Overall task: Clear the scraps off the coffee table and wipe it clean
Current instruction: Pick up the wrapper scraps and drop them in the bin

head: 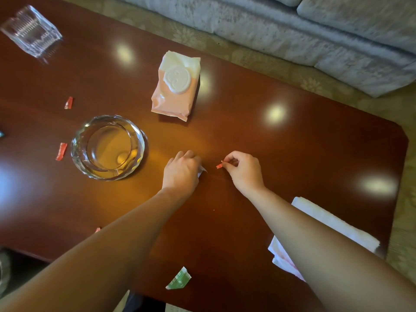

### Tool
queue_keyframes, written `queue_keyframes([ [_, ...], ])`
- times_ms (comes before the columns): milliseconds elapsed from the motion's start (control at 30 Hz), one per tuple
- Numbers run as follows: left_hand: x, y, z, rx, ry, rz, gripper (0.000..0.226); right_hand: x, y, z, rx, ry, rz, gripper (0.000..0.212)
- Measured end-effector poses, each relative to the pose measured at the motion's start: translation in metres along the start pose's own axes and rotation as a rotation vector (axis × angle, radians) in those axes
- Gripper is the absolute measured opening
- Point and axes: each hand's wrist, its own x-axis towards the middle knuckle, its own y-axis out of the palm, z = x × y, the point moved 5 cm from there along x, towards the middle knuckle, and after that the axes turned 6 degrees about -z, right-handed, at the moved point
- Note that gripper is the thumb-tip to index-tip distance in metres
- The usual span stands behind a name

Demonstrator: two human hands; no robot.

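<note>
Right grip: thumb and forefinger pinched shut on a small red scrap; its free end pokes out toward the left grip.
Left grip: curled, knuckles up, closed round a white scrap; only one corner shows, on the side facing the right grip.
Contact: can't tell if the red scrap is off the worktop or touching it.
Step, my read: picking up scraps, early on. No wiping yet.
Scraps left: two red strips well left of the left grip, past the glass bowl; a red fleck beside my left forearm; a green scrap nearer me, between the forearms.
Bowl: just left of the left grip, looks empty. Likely a handy dump spot.
Doing it well: lift the red scrap straight up, no dragging on the gloss. Pass it into the left grip so the right stays free to pick. Keep the left grip curled tight so the white scrap doesn't slip out.
Order: green scrap next, it's closest; then sweep left round the bowl, not over it.
Wipe kit: wipes pack beyond the left grip, lid closed; folded white cloth right of my right forearm.
Risk: small flat bits on polish need a fingernail edge; forearms could knock the fleck off the edge.
</note>
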Motion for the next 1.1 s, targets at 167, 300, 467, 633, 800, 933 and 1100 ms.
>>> queue_keyframes([
  [167,-0.018,0.002,0.013,-0.097,-0.02,-0.022,0.015,-0.008,-0.001,-0.003,0.055,0.013,0.03,0.005],
  [300,-0.041,-0.013,0.042,-0.284,-0.142,-0.106,0.009,-0.027,0.002,0.002,0.108,-0.01,0.136,0.006],
  [467,-0.098,-0.048,0.106,-0.353,-0.334,-0.189,0.003,-0.096,0.038,0.012,0.027,-0.105,0.6,0.005],
  [633,-0.167,-0.065,0.15,-0.298,-0.469,-0.124,0.006,-0.176,0.069,0.017,-0.038,-0.172,0.799,0.023],
  [800,-0.207,-0.067,0.17,-0.26,-0.537,-0.182,0.006,-0.218,0.083,0.008,-0.142,-0.235,0.801,0.044],
  [933,-0.223,-0.053,0.18,-0.311,-0.556,-0.187,0.009,-0.232,0.089,0.004,-0.183,-0.258,0.747,0.054],
  [1100,-0.24,-0.044,0.191,-0.319,-0.485,-0.265,0.012,-0.242,0.095,-0.003,-0.221,-0.303,0.617,0.052],
])
